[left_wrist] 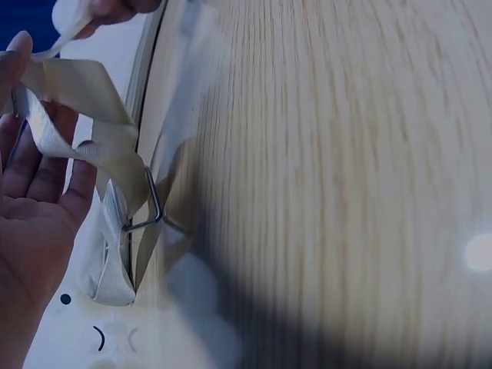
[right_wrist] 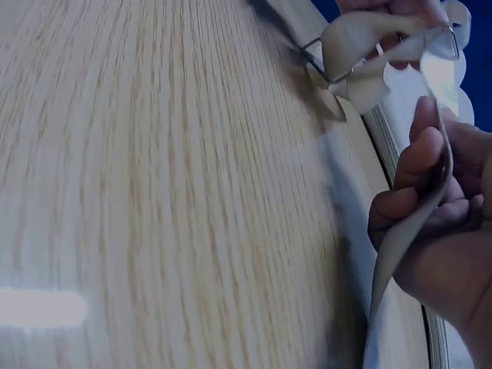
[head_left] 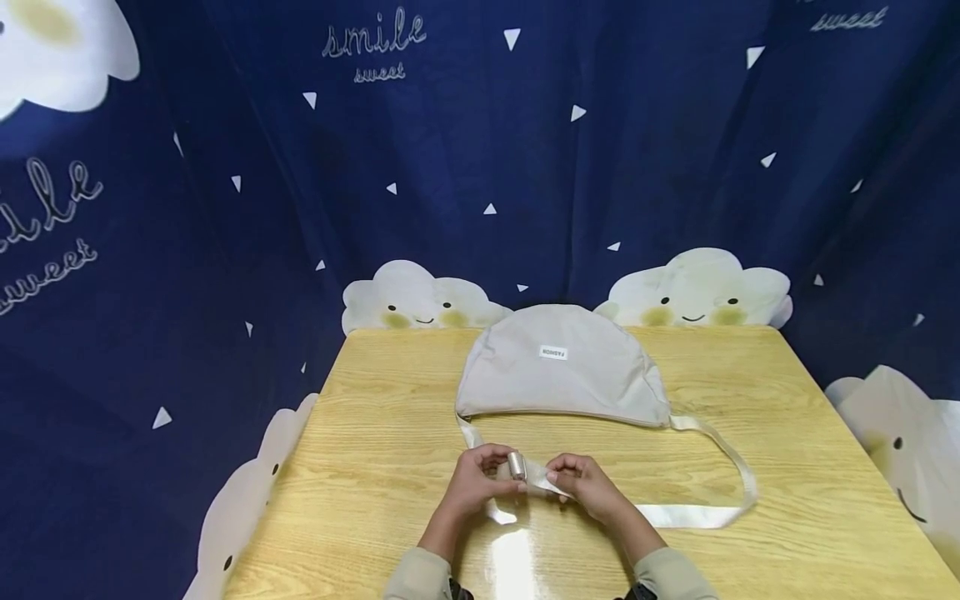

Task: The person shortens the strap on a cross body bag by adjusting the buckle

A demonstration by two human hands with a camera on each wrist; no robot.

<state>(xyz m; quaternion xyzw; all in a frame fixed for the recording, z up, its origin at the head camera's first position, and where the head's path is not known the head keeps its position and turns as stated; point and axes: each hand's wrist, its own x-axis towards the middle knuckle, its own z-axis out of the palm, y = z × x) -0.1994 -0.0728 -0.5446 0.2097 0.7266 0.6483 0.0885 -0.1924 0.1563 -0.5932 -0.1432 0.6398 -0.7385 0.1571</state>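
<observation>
A pale beige half-round bag (head_left: 558, 375) with a small white label lies on the wooden table. Its long webbing strap (head_left: 738, 462) loops from both lower corners toward me. My left hand (head_left: 474, 485) pinches the strap between thumb and fingers at a metal slider (head_left: 517, 466), in front of the bag's left corner. To its right, my right hand (head_left: 588, 485) pinches the same strap, with a short stretch running between the two hands. In the left wrist view, a wire-like metal loop (left_wrist: 157, 197) hangs on a folded part of the strap. The right wrist view shows strap (right_wrist: 400, 242) passing across the curled fingers.
The wooden table (head_left: 787, 400) extends to both sides of the bag. A dark blue curtain (head_left: 480, 150) with white clouds and triangles hangs behind the table and along its left and right sides. Light glares off the tabletop between my forearms.
</observation>
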